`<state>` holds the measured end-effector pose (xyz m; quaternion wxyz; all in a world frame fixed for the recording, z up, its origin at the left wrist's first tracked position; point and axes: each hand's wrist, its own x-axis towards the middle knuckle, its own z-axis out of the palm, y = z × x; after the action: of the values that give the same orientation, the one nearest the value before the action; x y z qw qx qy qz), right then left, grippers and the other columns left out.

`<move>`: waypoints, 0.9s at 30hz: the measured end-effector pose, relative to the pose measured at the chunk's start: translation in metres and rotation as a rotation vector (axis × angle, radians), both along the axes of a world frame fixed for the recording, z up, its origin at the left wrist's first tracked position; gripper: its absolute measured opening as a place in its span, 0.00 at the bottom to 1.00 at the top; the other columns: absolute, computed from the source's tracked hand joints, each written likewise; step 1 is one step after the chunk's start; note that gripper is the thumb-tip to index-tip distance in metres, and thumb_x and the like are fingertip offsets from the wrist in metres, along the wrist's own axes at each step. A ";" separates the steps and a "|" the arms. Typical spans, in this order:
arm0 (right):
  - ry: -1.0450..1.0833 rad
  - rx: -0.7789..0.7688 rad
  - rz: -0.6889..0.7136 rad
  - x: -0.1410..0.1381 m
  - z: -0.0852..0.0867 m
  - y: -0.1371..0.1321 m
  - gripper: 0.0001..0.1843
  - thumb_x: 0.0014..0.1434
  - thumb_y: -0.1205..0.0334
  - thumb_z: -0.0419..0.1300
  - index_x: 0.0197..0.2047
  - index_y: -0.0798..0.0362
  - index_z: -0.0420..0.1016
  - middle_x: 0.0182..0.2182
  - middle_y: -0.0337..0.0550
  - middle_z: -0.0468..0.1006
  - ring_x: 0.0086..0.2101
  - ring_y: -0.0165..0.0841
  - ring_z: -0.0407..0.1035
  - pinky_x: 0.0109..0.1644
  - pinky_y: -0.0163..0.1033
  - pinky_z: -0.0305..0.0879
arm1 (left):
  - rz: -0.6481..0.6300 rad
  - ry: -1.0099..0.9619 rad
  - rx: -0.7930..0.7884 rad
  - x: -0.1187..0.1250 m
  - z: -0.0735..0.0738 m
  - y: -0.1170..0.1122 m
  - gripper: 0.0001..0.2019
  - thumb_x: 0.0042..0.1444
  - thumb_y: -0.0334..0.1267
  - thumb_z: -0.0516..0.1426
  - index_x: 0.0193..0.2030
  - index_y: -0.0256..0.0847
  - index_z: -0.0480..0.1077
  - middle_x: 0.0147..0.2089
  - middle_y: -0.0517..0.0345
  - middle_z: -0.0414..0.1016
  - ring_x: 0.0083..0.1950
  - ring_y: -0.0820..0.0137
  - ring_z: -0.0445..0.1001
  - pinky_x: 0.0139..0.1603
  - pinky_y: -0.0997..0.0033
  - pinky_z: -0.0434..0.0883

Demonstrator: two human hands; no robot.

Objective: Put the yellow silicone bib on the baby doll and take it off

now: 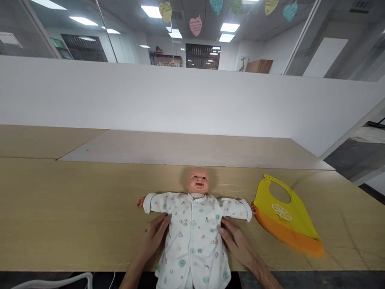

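A baby doll (197, 181) lies face up on the wooden table with its arms stretched out sideways. It wears a white button-front outfit (192, 237) printed with small coloured figures; the lower part reaches past the table's near edge. My left hand (154, 237) holds the doll's side just below one sleeve, its thumb against the cloth and its other fingertips partly hidden. On the opposite side, my right hand (237, 244) grips the torso under the other sleeve, some fingertips tucked behind the cloth. Beside the doll's hand at right lies a yellow bib (296, 206) with an orange pocket.
The wooden table (75, 216) spans the view, with a paler raised-looking panel (192, 148) along its back. Behind stands a white low wall (180, 100) topped by glass with heart-shaped notes (195, 26). A white curved tube (60, 281) shows at bottom left.
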<state>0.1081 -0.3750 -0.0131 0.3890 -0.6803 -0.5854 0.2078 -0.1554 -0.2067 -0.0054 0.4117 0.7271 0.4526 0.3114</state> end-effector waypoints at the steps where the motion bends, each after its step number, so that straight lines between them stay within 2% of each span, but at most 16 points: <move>1: 0.021 -0.008 0.004 -0.004 0.001 0.000 0.17 0.64 0.53 0.49 0.53 0.41 0.69 0.54 0.42 0.71 0.56 0.42 0.62 0.59 0.51 0.62 | 0.017 -0.032 -0.048 0.002 -0.001 -0.005 0.15 0.54 0.51 0.55 0.35 0.41 0.74 0.38 0.54 0.78 0.43 0.60 0.74 0.43 0.65 0.71; 4: 0.094 -0.049 0.014 -0.018 0.003 -0.001 0.23 0.64 0.52 0.48 0.61 0.43 0.61 0.60 0.44 0.64 0.61 0.41 0.54 0.65 0.52 0.54 | 0.035 -0.206 -0.225 0.010 -0.003 -0.019 0.14 0.54 0.49 0.55 0.37 0.42 0.72 0.39 0.55 0.77 0.44 0.62 0.75 0.44 0.66 0.72; 7: 0.177 -0.098 -0.019 -0.029 0.002 -0.002 0.30 0.65 0.49 0.47 0.68 0.42 0.47 0.66 0.42 0.51 0.65 0.39 0.43 0.69 0.54 0.43 | 0.127 -0.433 -0.413 0.019 -0.002 -0.030 0.16 0.50 0.44 0.58 0.46 0.44 0.70 0.53 0.54 0.74 0.57 0.59 0.70 0.53 0.62 0.70; 11: 0.227 -0.077 -0.082 -0.038 -0.006 0.002 0.32 0.65 0.47 0.45 0.69 0.42 0.42 0.67 0.40 0.46 0.67 0.38 0.37 0.69 0.54 0.40 | 0.203 -0.558 -0.569 0.027 0.001 -0.033 0.24 0.45 0.41 0.59 0.52 0.47 0.69 0.61 0.56 0.68 0.64 0.56 0.62 0.58 0.59 0.68; 14: 0.259 -0.081 -0.111 -0.040 -0.011 0.008 0.34 0.64 0.45 0.45 0.69 0.44 0.41 0.68 0.41 0.45 0.67 0.40 0.36 0.69 0.55 0.39 | 0.172 -0.603 -0.555 0.031 0.004 -0.031 0.27 0.44 0.40 0.59 0.55 0.47 0.69 0.63 0.58 0.66 0.66 0.58 0.59 0.60 0.62 0.66; 18: 0.288 -0.085 -0.106 -0.038 -0.009 0.020 0.36 0.63 0.42 0.43 0.69 0.47 0.41 0.68 0.45 0.45 0.67 0.40 0.37 0.69 0.55 0.38 | 0.177 -0.581 -0.515 0.038 0.009 -0.026 0.29 0.42 0.40 0.60 0.56 0.47 0.69 0.63 0.57 0.65 0.66 0.57 0.59 0.60 0.61 0.68; 22: 0.268 -0.026 -0.076 -0.033 -0.005 0.035 0.33 0.64 0.43 0.42 0.68 0.46 0.43 0.67 0.43 0.46 0.67 0.37 0.37 0.70 0.51 0.39 | 0.182 -0.603 -0.548 0.046 0.014 -0.019 0.32 0.41 0.39 0.60 0.58 0.45 0.66 0.65 0.56 0.63 0.67 0.56 0.58 0.62 0.60 0.65; 27: 0.189 0.049 -0.085 -0.023 -0.005 0.054 0.30 0.65 0.44 0.43 0.66 0.44 0.49 0.65 0.43 0.53 0.66 0.37 0.43 0.69 0.50 0.42 | 0.159 -0.609 -0.522 0.054 0.014 -0.008 0.34 0.43 0.36 0.58 0.61 0.43 0.63 0.66 0.56 0.61 0.68 0.58 0.56 0.65 0.61 0.60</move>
<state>0.0853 -0.3215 -0.0186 0.4673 -0.6722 -0.5217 0.2400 -0.1012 -0.2149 0.0089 0.6724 0.4356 0.4285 0.4178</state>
